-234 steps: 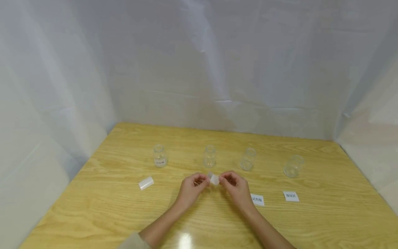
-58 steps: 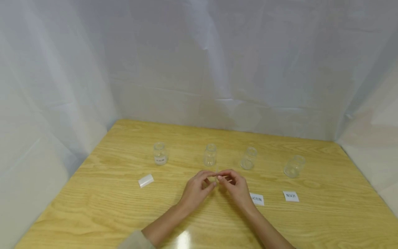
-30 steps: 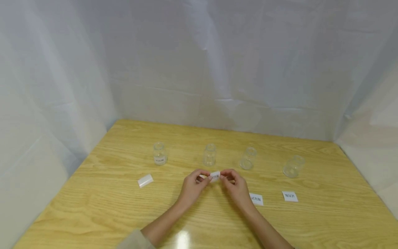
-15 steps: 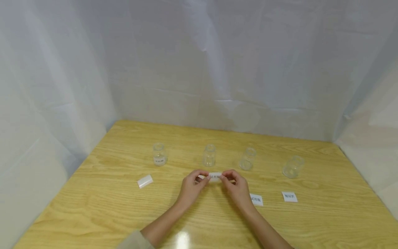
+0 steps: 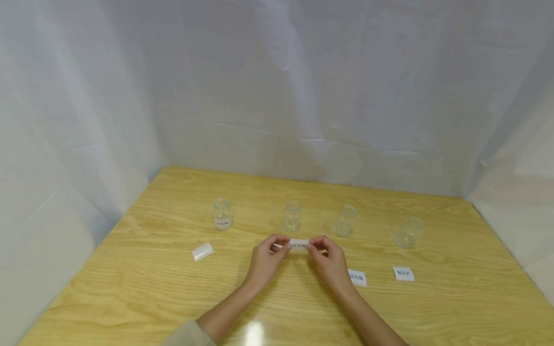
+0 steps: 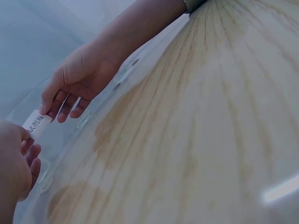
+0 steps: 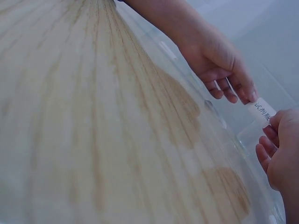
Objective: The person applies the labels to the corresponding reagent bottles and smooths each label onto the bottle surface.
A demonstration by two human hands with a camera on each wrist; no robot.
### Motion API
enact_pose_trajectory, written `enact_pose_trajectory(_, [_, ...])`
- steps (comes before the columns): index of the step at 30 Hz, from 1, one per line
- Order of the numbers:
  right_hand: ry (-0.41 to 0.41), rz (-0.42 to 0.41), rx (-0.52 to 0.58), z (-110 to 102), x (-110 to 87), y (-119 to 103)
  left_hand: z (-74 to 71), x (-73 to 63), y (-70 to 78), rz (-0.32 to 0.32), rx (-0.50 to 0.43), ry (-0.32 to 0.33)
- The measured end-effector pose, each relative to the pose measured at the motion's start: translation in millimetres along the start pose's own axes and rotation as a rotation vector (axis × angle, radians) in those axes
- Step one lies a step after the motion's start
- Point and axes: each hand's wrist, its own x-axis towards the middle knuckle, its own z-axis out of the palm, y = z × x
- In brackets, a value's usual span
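Held level above the table, a small white label (image 5: 298,244) with printed characters is stretched between both hands. My left hand (image 5: 265,262) pinches its left end between thumb and fingertip, and my right hand (image 5: 331,264) pinches the right end. Some white, its nature unclear, shows between the left fingers. Both wrist views also show the label (image 6: 36,123) (image 7: 261,110) gripped at its two ends. Just behind it stands a clear glass jar (image 5: 292,217), apart from the hands. Further left, another glass jar (image 5: 222,211) bears a similar label low on its front.
Two more glass jars (image 5: 345,222) (image 5: 408,233) stand to the right on the wooden table (image 5: 143,293). Two printed labels (image 5: 357,278) (image 5: 403,274) lie at the right, the nearer beside my right wrist. A glossy white slip (image 5: 202,251) lies at the left. White sheeting (image 5: 233,96) hangs around the table.
Earlier the held label showed a blank side and was turned edge-on; now its printed face is towards me, straightened level between the hands. Jars and the pieces lying on the table stay in place.
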Motion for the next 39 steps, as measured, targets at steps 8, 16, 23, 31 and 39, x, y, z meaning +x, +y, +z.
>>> enact_pose_trajectory(8, [-0.007, 0.0, 0.031, 2.3, 0.2, 2.0, -0.5, 1.4, -0.4, -0.025, 0.04, 0.031])
enact_pose_trajectory(16, [0.044, -0.01, -0.012, 13.8, 9.5, 5.5, -1.7, 6.5, -3.4, -0.046, 0.055, 0.073])
enact_pose_trajectory(23, [0.106, -0.012, -0.051, 22.2, 24.3, 10.2, 0.8, 21.6, -12.4, -0.017, 0.102, 0.124])
enact_pose_trajectory(31, [0.106, -0.059, -0.049, 26.0, 38.0, 15.2, 1.5, 33.6, -15.1, -0.028, 0.151, 0.155])
enact_pose_trajectory(39, [0.09, -0.082, -0.048, 22.9, 45.8, 14.4, 1.4, 39.9, -18.0, 0.01, 0.166, 0.142])
